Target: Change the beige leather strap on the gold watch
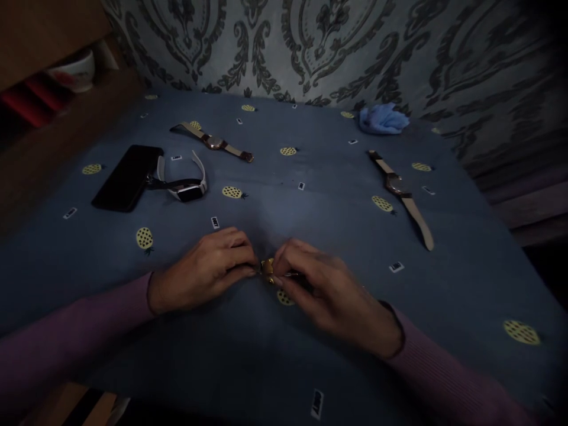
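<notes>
A small gold-coloured piece [267, 267], perhaps a watch, lies between my two hands above the blue patterned tablecloth [266, 355]. My left hand [208, 269] comes in from the left, its fingers pinched at the piece's left edge. On the other side, my right hand [322, 284] has thumb and fingertips closed on the right part of the piece. A thin, light-coloured bit shows under the right fingers, too small to make out. Fingertips hide much of the gold piece.
Behind my hands lie a black phone [128, 178], a white smartwatch [190, 191] and a strapped watch [215, 142]. Another watch [396, 184] lies right, below a blue cloth [384, 119]. A bowl [76, 72] stands on the left shelf; a patterned wall [275, 47] borders the back.
</notes>
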